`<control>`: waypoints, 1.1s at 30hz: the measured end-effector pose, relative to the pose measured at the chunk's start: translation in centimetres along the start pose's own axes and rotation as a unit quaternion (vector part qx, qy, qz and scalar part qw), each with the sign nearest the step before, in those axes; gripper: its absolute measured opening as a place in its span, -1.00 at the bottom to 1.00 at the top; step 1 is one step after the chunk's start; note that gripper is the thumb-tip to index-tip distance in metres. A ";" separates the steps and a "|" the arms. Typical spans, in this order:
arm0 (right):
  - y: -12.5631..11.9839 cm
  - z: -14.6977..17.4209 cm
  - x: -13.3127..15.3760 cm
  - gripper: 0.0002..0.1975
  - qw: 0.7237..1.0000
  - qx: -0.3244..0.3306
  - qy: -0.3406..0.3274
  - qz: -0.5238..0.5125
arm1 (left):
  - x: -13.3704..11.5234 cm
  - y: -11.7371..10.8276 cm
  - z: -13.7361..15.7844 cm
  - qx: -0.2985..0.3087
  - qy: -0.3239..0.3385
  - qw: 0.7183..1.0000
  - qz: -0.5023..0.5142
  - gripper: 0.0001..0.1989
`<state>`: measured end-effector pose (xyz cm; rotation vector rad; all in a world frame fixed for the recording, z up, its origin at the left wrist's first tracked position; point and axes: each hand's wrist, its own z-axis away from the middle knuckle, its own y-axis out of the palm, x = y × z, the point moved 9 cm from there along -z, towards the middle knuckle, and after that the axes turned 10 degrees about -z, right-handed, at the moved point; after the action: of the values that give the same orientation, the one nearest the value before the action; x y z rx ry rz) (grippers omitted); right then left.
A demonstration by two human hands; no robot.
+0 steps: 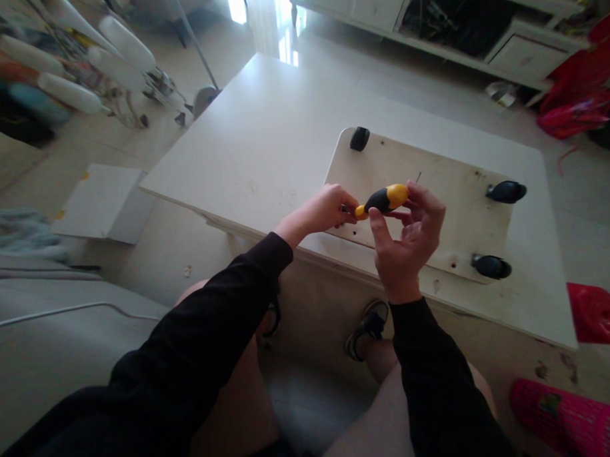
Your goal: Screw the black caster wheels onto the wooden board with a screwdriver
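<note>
Screwdriver (386,197), yellow and black, held above a pale board (459,216) on the white tabletop (262,137).
By the right hand (408,235) it is held, grip narrowed between thumb and fingertips; the left hand (324,208) is placed at its narrow end, the contents of that grip hidden. Black casters (492,266) are seen on the board.

A board (448,183) lies on the right part of the desk (242,137), casters (506,192) at its far-left corner and along its right side. The screwdriver (384,200) is over its left half. Beyond the desk stands a cabinet (377,7); left, on the floor (159,260), a box (101,199).
</note>
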<state>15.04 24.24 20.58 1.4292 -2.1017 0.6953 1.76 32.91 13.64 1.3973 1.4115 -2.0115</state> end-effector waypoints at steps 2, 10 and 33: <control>0.1 0.0 0.0 -0.41 1.000 0.005 -0.002 -0.001 | 0.0 -0.1 -0.1 -0.023 0.007 1.000 -0.014 -0.93; 0.1 0.0 -0.1 -0.42 1.000 0.005 0.005 0.010 | -0.5 -0.5 0.1 -0.040 0.025 0.998 -0.046 -0.93; 0.3 0.1 -0.7 -0.41 1.000 -0.004 0.027 0.005 | 0.1 0.0 -0.2 -0.018 0.020 0.999 -0.026 -0.94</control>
<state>14.99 24.73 20.07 1.3811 -2.0692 0.7213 1.81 33.12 13.59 1.4071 1.5073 -1.9899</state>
